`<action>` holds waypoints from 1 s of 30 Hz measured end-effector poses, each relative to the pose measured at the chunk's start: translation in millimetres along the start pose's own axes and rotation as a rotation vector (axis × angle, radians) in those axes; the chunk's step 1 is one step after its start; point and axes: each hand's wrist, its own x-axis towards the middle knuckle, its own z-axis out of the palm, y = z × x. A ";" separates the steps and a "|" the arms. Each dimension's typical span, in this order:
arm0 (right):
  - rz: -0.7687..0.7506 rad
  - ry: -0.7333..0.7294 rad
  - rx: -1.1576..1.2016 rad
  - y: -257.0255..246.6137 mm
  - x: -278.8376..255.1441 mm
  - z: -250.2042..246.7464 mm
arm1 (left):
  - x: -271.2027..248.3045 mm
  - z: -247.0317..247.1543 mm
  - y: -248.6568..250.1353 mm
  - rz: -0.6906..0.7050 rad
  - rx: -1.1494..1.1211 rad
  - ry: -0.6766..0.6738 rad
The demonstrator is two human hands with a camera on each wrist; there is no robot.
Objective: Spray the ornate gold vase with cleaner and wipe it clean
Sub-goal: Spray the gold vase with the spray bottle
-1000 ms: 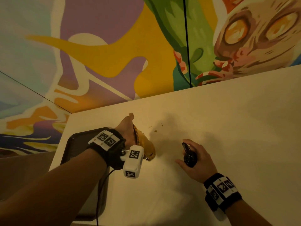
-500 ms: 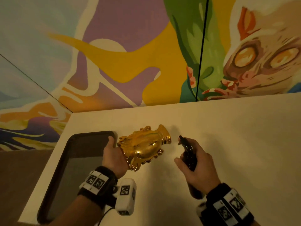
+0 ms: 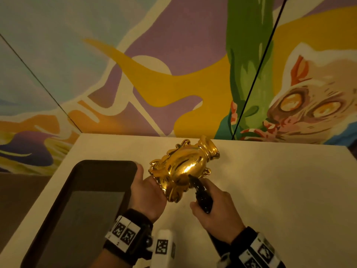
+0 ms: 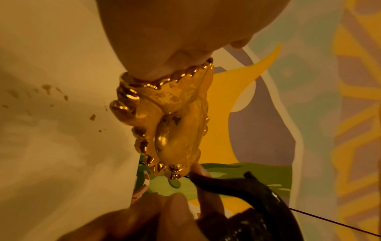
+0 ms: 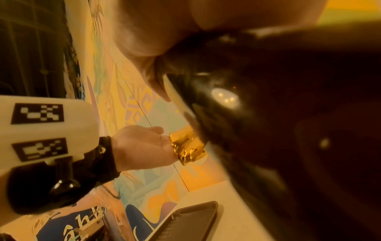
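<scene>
The ornate gold vase [image 3: 183,167] is held tilted above the white table [image 3: 270,190], gripped by its base in the left hand [image 3: 146,192]. The right hand [image 3: 216,213] clasps a black spray bottle [image 3: 201,196], nozzle almost touching the vase. Wet glaze could slip from that one-handed hold and drop.

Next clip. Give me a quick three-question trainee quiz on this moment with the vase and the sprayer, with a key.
1. True or false: the vase stands upright on the table.
2. Which hand holds the sprayer? A) left hand B) right hand C) neither
3. Fill in: the left hand holds the vase by its ____.

Key:
1. False. It is lifted and tilted, mouth pointing away toward the wall.
2. B. The right hand grips it, nozzle close against the vase body.
3. Base. The tray lies just left of that hand.
</scene>
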 end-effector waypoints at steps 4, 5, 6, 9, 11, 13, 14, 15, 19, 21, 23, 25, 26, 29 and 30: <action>0.016 -0.012 -0.043 -4.2 0.4 7.7 | -3.5 -1.4 4.3 0.038 0.014 -0.001; 0.021 -0.016 -0.045 -4.8 0.5 9.5 | -4.2 -1.7 5.5 0.041 0.007 0.007; 0.022 -0.021 -0.044 -6.5 0.6 10.8 | -4.6 -1.7 6.4 0.044 0.005 0.014; 0.004 -0.046 -0.054 -10.4 -1.5 14.3 | -4.3 -3.5 9.3 0.043 -0.009 0.037; 0.003 -0.073 -0.067 -10.1 -4.4 15.4 | -4.1 -4.7 11.2 0.040 -0.058 0.040; 0.013 -0.076 -0.067 -9.2 -7.7 14.2 | -4.7 -5.7 12.4 0.036 -0.113 0.023; 0.019 -0.078 -0.062 -8.7 -9.4 12.7 | -5.8 -5.4 12.6 0.030 -0.139 0.018; 0.024 -0.085 -0.059 -8.6 -11.1 11.2 | -7.4 -5.2 12.9 0.023 -0.165 0.013; 0.021 -0.067 -0.072 -9.8 -13.3 -0.7 | -10.9 -7.7 14.0 0.025 -0.217 -0.006; 0.045 0.003 -0.061 -9.5 -6.7 -11.1 | -11.8 -8.1 15.6 0.038 -0.216 -0.004; 0.055 0.081 -0.051 -8.7 2.5 -22.6 | -13.4 -7.4 16.3 0.043 -0.209 -0.034; 0.067 0.148 -0.056 -8.0 11.4 -32.8 | -15.1 -6.6 15.9 0.044 -0.191 -0.054; 0.071 0.176 -0.052 -7.6 14.8 -36.8 | -15.5 -7.5 15.6 0.043 -0.181 -0.054; 0.054 0.229 -0.035 -5.9 21.6 -45.1 | -16.3 -10.0 14.6 0.043 -0.173 -0.053; 0.048 0.236 -0.034 -5.2 23.1 -46.8 | -17.0 -9.5 14.2 0.049 -0.170 -0.055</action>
